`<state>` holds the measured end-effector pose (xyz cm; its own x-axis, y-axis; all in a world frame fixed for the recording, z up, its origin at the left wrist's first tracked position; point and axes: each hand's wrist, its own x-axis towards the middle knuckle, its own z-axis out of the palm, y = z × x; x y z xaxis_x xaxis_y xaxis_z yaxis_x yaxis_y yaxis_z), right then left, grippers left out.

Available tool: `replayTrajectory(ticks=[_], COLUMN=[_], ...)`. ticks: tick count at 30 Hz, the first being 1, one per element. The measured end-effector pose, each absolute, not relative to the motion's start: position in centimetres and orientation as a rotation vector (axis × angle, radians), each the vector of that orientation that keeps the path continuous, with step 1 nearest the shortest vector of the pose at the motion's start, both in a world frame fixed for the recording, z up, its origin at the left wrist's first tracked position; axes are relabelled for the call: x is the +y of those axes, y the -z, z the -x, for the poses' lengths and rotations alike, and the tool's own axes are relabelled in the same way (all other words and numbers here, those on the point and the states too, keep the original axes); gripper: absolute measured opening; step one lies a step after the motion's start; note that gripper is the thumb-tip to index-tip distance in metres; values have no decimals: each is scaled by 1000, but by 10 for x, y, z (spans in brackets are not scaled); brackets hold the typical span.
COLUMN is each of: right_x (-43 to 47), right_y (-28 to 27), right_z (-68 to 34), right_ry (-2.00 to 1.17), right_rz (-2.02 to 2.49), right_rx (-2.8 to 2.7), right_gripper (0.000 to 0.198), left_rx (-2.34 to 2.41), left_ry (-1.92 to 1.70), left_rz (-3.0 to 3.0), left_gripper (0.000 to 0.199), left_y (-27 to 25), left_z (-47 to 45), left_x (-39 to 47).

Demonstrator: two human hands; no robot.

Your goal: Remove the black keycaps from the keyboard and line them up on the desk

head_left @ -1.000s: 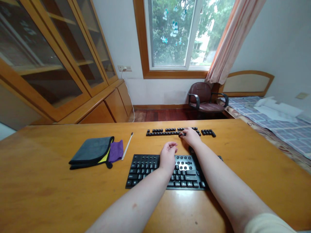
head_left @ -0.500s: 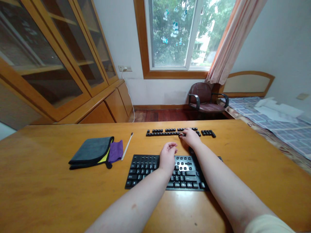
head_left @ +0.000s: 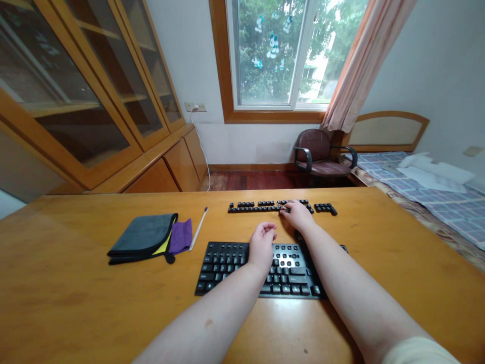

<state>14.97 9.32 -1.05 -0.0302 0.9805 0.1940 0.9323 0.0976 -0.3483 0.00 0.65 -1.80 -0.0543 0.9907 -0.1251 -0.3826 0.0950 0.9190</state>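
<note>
A black keyboard (head_left: 227,260) lies on the desk, with many keycaps in place and bare switch posts on a shiny patch of its upper right part. My left hand (head_left: 261,245) hovers over its upper middle, fingers half curled and thumb apart, with nothing visible in it. Beyond the keyboard, loose black keycaps (head_left: 250,207) stand in two rows. There my right hand (head_left: 298,216) is closed, its fingertips pinching a dark keycap at the near row. My right forearm covers part of the keyboard's right side, and a dark object (head_left: 298,235) is half hidden under that wrist.
Left of the keyboard lie a folded grey cloth (head_left: 146,235), a purple cloth (head_left: 181,236) and a white toothbrush (head_left: 199,228). More keycaps (head_left: 325,208) stand at the right end of the rows. Past the desk (head_left: 379,227) are a chair (head_left: 318,151) and a bed (head_left: 435,189).
Almost nothing differs. My right fingertips have shifted very slightly at the near row of keycaps, while my left hand stays over the keyboard.
</note>
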Motion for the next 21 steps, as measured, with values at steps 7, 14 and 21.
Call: replayTrajectory(ticks=[7, 14, 21], right_x=[55, -17, -17], right_y=[-36, -21, 1], right_z=[-156, -139, -119], right_ry=[-216, -720, -1070], right_rz=[1247, 1278, 1428], right_rx=[-1847, -1873, -1781], right_gripper=[39, 41, 31], left_rx=[967, 948, 941], left_ry=[-1366, -1387, -1392], left_rz=[-770, -696, -657], left_gripper=[15, 18, 18], left_y=[18, 14, 11], left_z=[0, -1, 0], left_x=[5, 3, 2])
